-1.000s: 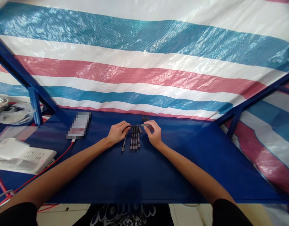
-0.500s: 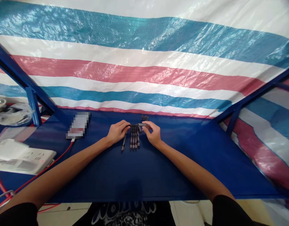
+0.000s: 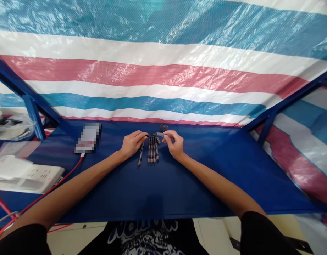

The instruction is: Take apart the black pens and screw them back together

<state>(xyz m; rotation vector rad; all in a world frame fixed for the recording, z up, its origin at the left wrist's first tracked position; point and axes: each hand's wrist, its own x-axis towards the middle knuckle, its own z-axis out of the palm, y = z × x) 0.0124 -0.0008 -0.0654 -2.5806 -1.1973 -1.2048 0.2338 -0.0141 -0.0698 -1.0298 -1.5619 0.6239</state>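
Here's the left hand (image 3: 132,143), fingers closed, pinching the black end of a slim black-and-grey pen (image 3: 153,135), the right hand (image 3: 175,143) pinching its grey end, crosswise at the far ends of clear-and-black plastic pens (image 3: 152,152) lined up on the glossy blue table (image 3: 137,194).

Pale lettering (image 3: 145,226) on the black shirt (image 3: 189,238), no word surely legible.

My view has tipped down, lifting the near edge of the desk (image 3: 142,191) and showing more shirt (image 3: 150,237); right hand (image 3: 176,144) slightly farther from left hand (image 3: 131,144).
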